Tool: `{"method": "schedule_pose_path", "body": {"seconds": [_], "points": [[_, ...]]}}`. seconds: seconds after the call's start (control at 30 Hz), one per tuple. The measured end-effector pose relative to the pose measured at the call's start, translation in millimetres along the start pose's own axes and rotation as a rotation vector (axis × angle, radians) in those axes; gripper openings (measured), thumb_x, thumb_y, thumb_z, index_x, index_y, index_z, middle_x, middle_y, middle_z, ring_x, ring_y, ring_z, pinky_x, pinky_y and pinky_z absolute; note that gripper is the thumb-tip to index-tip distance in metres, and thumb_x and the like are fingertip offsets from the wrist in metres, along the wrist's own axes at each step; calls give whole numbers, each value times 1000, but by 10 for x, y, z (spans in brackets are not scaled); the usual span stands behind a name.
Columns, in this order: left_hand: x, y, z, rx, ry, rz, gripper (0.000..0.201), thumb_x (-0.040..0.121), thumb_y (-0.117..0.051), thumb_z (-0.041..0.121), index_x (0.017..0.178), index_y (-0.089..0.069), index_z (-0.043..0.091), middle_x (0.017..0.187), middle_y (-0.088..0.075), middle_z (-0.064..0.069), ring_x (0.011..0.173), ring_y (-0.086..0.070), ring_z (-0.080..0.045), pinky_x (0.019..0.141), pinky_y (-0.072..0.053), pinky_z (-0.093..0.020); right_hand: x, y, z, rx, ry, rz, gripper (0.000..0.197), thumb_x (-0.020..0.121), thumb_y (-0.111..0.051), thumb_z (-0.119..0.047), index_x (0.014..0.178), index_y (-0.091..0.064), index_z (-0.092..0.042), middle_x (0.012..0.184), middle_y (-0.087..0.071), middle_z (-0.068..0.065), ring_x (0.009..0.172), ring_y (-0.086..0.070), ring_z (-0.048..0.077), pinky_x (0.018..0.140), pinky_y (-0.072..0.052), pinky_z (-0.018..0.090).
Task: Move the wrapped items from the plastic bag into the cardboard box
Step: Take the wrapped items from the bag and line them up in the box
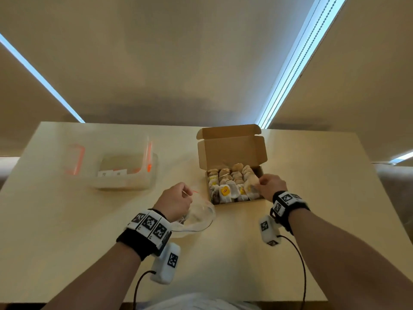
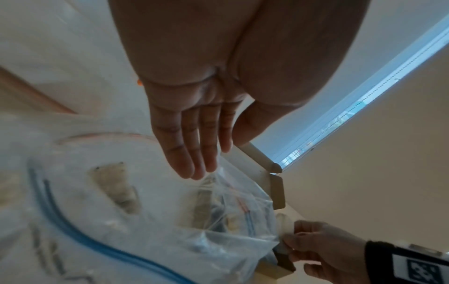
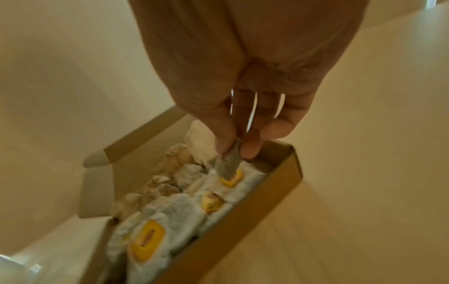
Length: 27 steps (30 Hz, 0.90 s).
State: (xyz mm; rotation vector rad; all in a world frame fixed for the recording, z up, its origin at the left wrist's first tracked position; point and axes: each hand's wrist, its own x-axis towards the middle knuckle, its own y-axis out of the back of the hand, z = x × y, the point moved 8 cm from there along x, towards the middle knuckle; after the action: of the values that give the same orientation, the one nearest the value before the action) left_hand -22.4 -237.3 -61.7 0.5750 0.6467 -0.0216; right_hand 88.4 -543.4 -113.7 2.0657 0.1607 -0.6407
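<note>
The right hand's thumb and fingertips (image 3: 224, 142) pinch the top of a wrapped item (image 3: 228, 163), which hangs just above the packets already in the cardboard box (image 3: 243, 217), over its near right corner. The right hand (image 1: 269, 185) itself hovers at the box's front right edge.

The left hand (image 1: 173, 202) shows differently in the two views: in the wrist view its fingers (image 2: 192, 146) lie straight and together, tips at the crinkled mouth of the plastic bag (image 2: 145, 221); in the head view the hand looks loosely curled over the bag, so whether it holds the bag's edge cannot be told for sure.

The plastic bag (image 1: 199, 217) is clear with a blue zip strip, and lies on the table (image 1: 223, 265) just left of the box's near corner. Blurred shapes inside it may be more wrapped items.

The cardboard box (image 1: 232, 151) stands open with its lid tilted back, filled with rows of paper-wrapped packets (image 1: 230, 182), several with yellow labels.

Further left on the table sits a clear plastic container (image 1: 125, 173) with orange clips, well apart from the box.
</note>
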Motion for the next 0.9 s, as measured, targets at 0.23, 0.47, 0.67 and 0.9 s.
{"method": "schedule_pose_path", "body": {"seconds": [0.23,0.47,0.67,0.9], "points": [[35,55,-305,65,83,-14,11,88,-56,13,87,-62,23,97,-69,-3,87,-69,-19,84,-57,-40,192,-208,44,-185,-2,-77,8,88,-70,-19,95,-71,-18,100,-66,10,88,-59,26,82,-52,29],[85,42,-331,280,90,15,15,90,-55,12,92,-67,21,107,-68,1,99,-63,-17,87,-51,-30,203,-189,-38,-326,9,56,14,88,-60,-27,99,-53,-21,93,-61,9,76,-57,31,65,-48,33],[277,-448,-217,774,-5,-123,21,94,-56,13,111,-67,6,114,-68,-12,103,-64,-28,87,-50,-33,-54,-36,-312,-52,178,157,20,84,-71,-27,96,-57,-19,95,-63,4,84,-56,24,72,-43,31],[457,-861,-598,1050,-30,-240,62,88,-65,33,141,-43,9,143,-46,-13,128,-48,-32,109,-40,-45,-710,-103,-841,97,444,59,18,86,-73,-33,90,-61,-20,86,-66,-4,83,-64,18,73,-51,28]]}}
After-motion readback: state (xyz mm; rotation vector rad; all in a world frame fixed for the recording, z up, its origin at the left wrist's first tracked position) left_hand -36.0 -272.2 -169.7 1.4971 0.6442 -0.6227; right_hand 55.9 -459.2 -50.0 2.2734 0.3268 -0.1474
